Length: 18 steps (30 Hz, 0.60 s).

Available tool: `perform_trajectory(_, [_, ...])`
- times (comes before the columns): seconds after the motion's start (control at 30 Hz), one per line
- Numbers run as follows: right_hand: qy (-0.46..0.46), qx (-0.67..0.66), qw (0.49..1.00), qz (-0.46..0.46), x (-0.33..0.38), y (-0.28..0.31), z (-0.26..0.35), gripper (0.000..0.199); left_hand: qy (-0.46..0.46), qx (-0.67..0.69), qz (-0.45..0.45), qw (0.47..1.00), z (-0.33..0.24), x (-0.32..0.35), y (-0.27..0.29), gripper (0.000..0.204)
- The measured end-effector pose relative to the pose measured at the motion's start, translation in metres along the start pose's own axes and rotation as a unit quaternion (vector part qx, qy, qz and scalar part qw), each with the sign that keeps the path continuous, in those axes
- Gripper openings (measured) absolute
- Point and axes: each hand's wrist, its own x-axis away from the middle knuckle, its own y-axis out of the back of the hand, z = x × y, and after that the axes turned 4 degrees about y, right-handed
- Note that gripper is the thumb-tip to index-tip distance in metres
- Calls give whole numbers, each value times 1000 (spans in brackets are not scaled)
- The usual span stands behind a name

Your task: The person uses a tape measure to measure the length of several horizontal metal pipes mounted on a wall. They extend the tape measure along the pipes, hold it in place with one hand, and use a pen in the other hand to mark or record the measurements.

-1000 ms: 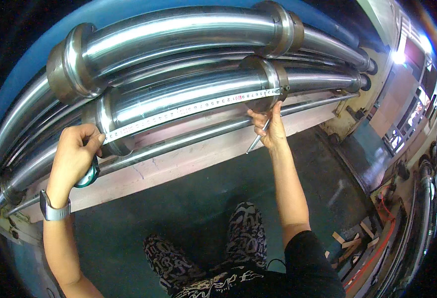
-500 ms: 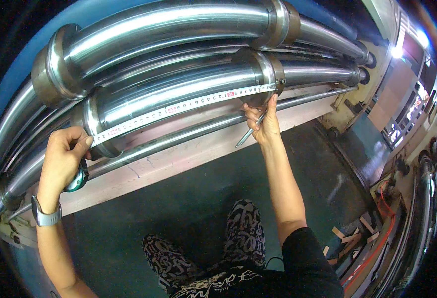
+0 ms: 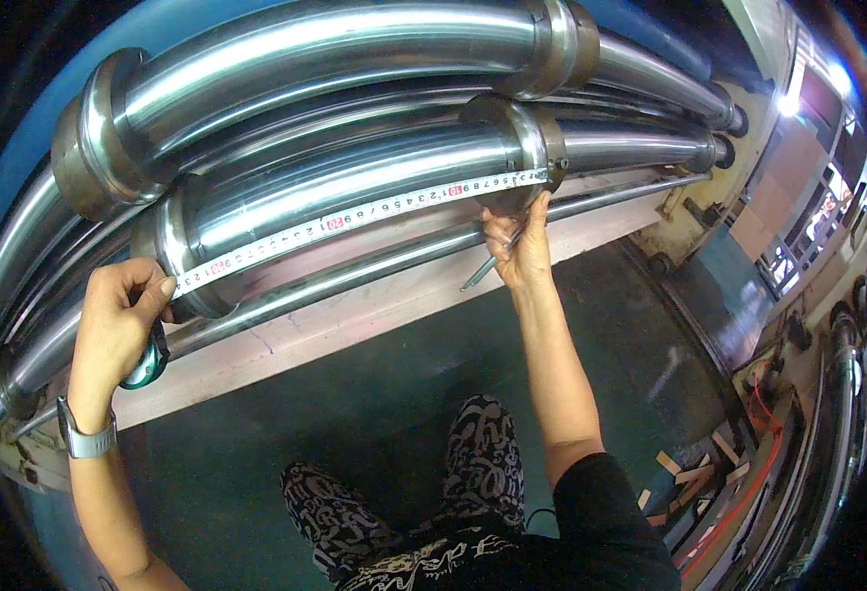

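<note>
A white tape measure blade (image 3: 335,229) stretches along the lower steel shaft (image 3: 354,182), spanning two dark-rimmed collars, the left collar (image 3: 170,236) and the right collar (image 3: 544,146). My left hand (image 3: 118,325) is closed on the tape measure, its thumb pressing the blade near the left collar; the green and black case (image 3: 146,366) hangs below the palm. At the other end my right hand (image 3: 525,251) has its thumb up by the tape's tip at the right collar. A slim grey metal rod-like tool (image 3: 477,275) is gripped in the same hand's fingers.
Another steel shaft (image 3: 345,47) with collars lies above. A thin bar (image 3: 354,276) and a pale beam (image 3: 295,340) run below the tape. Dark green floor (image 3: 354,394) lies under my legs. Wooden scraps (image 3: 694,473) and an orange cable (image 3: 738,507) are at right.
My left hand, the tape's left end and the left collars appear slightly farther left. The tool in my right hand has tilted a little; both hands keep their holds.
</note>
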Motion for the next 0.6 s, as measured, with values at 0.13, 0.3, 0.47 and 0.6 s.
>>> perform_trajectory(0.13, [8, -8, 1000, 6, -1, 2, -2, 59, 4, 2, 5, 1000, -1, 0, -1, 20])
perform_trajectory(0.3, [6, 1, 1000, -13, -1, -1, -4, 62, -19, -8, 9, 1000, 0, -1, 0, 21])
perform_trajectory(0.47, [-1, -3, 1000, -27, 3, -13, 3, 62, -20, 2, 12, 1000, -7, 1, 2, 20])
perform_trajectory(0.6, [2, 6, 1000, -21, 1, -9, 0, 63, -18, -19, 13, 1000, -11, 3, 4, 20])
